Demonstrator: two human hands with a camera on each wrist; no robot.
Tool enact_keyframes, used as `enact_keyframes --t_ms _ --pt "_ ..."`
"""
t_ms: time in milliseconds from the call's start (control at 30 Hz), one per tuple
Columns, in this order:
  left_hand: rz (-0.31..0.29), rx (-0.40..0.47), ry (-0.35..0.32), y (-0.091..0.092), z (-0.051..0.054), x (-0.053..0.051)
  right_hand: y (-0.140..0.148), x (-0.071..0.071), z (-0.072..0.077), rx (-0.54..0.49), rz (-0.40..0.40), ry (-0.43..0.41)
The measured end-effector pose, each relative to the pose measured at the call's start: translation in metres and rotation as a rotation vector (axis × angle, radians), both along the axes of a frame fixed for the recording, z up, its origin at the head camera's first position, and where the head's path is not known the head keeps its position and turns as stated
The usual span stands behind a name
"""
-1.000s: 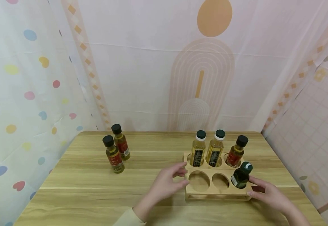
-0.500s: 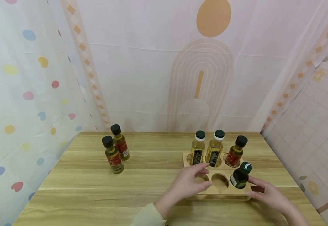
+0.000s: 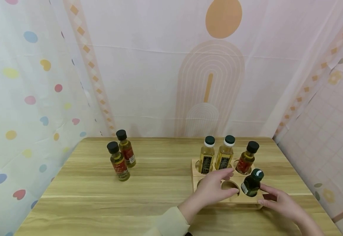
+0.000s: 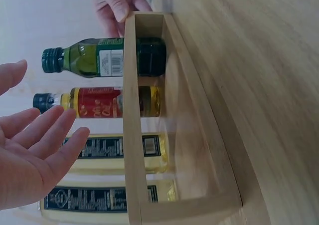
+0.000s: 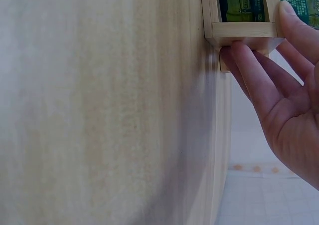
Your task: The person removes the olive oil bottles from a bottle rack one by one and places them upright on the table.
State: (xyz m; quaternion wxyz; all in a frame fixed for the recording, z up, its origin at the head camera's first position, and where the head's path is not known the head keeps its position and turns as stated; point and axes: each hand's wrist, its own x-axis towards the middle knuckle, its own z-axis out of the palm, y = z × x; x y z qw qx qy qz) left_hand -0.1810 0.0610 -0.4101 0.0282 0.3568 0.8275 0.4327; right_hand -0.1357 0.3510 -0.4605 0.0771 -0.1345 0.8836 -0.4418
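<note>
A two-tier wooden bottle rack (image 3: 218, 198) holds several oil bottles. Its back row carries two pale yellow bottles (image 3: 206, 159) with black labels and a red-labelled olive oil bottle (image 3: 245, 163). A dark green bottle (image 3: 251, 184) stands in the front right hole. Above the front row hovers my left hand (image 3: 214, 188), its fingers spread and holding nothing; it partly covers the left and middle holes. The rack's right end is gripped by my right hand (image 3: 283, 204); in the right wrist view the thumb (image 5: 294, 23) lies at the top edge and the fingers against the side.
Two more red-labelled olive oil bottles, a nearer one (image 3: 120, 166) and a farther one (image 3: 128, 152), stand upright at the table's left. Patterned curtains (image 3: 148, 82) hang behind the wooden table (image 3: 100, 203) and along both sides.
My left hand has moved right, from beside the rack's left end to over its front row. The right hand, rack and bottles stay in place.
</note>
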Motion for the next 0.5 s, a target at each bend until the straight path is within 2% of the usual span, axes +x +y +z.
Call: enact_keyframes --t_ms 167,500 --pt "0.007 -0.013 0.049 0.010 -0.001 -0.003 0.000 0.000 0.000 -0.013 0.007 0.005" --pt "0.009 -0.078 0.038 0.029 0.001 -0.012 0.000 -0.001 0.002 -0.032 0.008 -0.028"
